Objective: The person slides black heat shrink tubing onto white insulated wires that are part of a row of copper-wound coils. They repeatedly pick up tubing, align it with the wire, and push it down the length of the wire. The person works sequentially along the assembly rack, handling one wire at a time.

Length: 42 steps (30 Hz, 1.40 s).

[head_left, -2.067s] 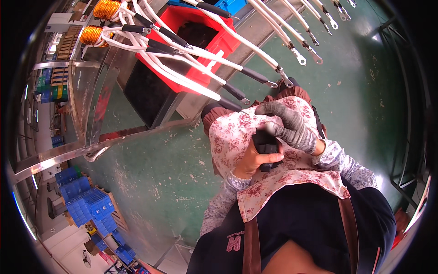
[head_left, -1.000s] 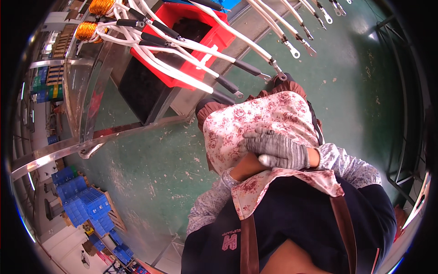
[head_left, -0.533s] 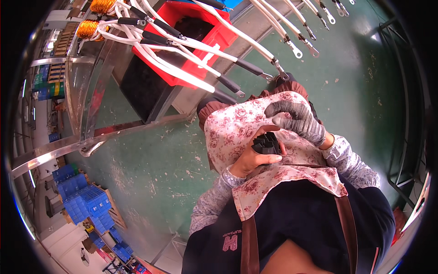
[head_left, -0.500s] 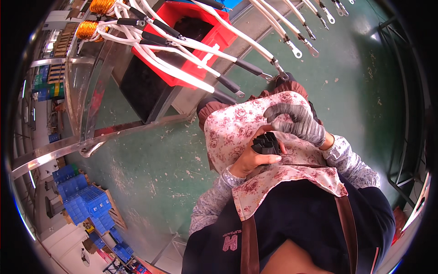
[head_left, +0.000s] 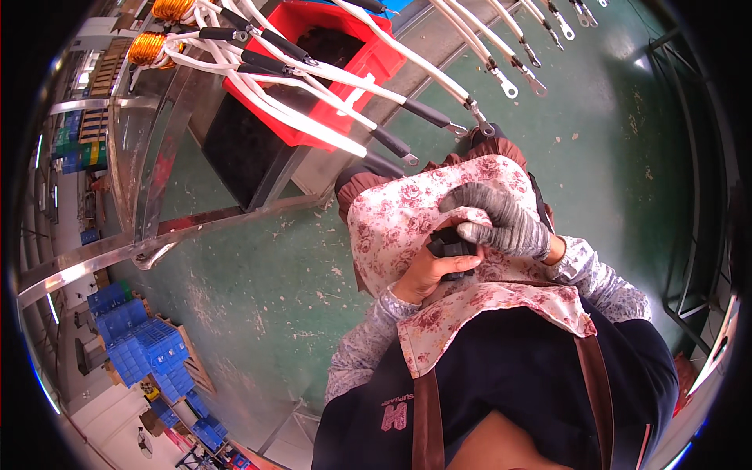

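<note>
My bare left hand (head_left: 423,272) is curled around a small black object (head_left: 448,249), holding it against the bunched floral apron (head_left: 392,227) in front of my body. My right hand (head_left: 501,221), in a grey knit glove, comes in from the right. Its fingers bend down over the top of the same black object. Most of the object is hidden between the two hands, so I cannot tell its shape.
White cables with black sleeves and ring lugs (head_left: 407,110) hang over a red bin (head_left: 313,125) at the top. Copper coils (head_left: 149,47) sit top left beside a metal frame (head_left: 141,243). Blue crates (head_left: 137,345) are stacked lower left on the green floor (head_left: 258,282). A dark rack (head_left: 697,235) stands at the right.
A second ago the gloved right hand lay flat over the left hand and hid the object. It has since lifted and arched, and the black object shows between the hands.
</note>
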### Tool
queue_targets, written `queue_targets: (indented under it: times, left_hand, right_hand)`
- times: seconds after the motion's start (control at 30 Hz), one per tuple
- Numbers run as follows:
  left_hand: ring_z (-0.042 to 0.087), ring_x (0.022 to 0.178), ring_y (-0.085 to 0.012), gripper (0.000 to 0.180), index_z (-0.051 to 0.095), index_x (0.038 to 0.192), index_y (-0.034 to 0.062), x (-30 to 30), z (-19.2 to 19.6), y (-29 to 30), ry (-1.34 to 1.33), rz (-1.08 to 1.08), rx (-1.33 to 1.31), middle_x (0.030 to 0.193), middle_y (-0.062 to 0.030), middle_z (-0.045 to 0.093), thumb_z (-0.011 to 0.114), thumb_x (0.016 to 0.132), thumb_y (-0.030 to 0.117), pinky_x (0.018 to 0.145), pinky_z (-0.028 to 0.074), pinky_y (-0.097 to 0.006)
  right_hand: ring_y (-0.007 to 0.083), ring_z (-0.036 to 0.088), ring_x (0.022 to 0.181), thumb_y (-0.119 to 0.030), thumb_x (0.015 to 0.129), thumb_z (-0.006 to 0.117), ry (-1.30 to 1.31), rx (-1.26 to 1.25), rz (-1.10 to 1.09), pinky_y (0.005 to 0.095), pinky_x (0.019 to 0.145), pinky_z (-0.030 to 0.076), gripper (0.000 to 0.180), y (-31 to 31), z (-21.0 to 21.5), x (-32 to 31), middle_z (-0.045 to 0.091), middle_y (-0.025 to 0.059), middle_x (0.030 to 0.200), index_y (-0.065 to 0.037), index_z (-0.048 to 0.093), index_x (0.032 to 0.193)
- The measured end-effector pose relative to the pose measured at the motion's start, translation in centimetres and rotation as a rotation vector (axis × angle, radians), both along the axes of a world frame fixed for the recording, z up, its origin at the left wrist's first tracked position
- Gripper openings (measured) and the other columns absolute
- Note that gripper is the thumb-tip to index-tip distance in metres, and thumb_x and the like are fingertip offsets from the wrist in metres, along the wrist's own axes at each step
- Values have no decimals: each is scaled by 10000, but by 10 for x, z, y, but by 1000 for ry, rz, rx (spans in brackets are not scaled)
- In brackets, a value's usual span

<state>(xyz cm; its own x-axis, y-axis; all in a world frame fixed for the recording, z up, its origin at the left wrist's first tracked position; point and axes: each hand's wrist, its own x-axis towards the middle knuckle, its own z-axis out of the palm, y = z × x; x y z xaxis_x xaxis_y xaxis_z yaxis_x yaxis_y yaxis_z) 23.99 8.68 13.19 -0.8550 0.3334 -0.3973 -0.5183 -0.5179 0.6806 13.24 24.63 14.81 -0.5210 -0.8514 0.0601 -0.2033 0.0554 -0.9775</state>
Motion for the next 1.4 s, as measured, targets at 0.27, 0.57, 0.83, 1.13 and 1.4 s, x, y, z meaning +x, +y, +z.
queue_targets:
  times: [0.27, 0.57, 0.83, 1.13, 1.4]
  left_hand:
    - [602, 867, -246, 260, 507, 1052, 62, 6, -30, -11, -25, 43, 335, 880, -125, 613, 579, 876, 239, 854, 463, -350]
    - [590, 917, -229, 327, 474, 1116, 39, -2, -18, -15, -80, 372, 383, 961, -167, 602, 559, 905, 273, 836, 479, -321]
    - [560, 1000, -238, 372, 456, 1192, 36, -1, -20, -18, -12, 383, 461, 985, -175, 592, 537, 920, 276, 849, 489, -323]
    - [545, 1047, -226, 403, 409, 1247, 45, -8, -9, -11, 38, 474, 352, 1057, -144, 573, 545, 919, 235, 935, 442, -346]
    - [539, 1044, -199, 365, 387, 1247, 69, -9, -9, -10, 19, 450, 307, 1034, -104, 577, 533, 933, 182, 948, 425, -334]
  right_hand:
    - [171, 537, 1080, -269, 983, 442, -517, -95, -103, 331, 967, 407, 360, -9, -4, 1, 585, 89, 1122, 9, 536, 1191]
    - [124, 559, 994, -182, 890, 623, -334, -25, -275, 287, 868, 461, 287, 3, -9, 15, 619, 40, 1042, -25, 582, 1127]
    - [212, 626, 844, -105, 809, 699, 32, -26, -336, 325, 752, 488, 297, -1, 16, 29, 642, 88, 891, -18, 599, 1075]
    - [236, 636, 826, -59, 793, 690, -40, 35, -422, 331, 738, 493, 295, -11, 17, 35, 639, 108, 863, -6, 583, 1063]
    - [321, 622, 810, -49, 743, 665, 467, 132, -444, 398, 722, 485, 331, -14, 17, 34, 639, 133, 873, -21, 579, 1062]
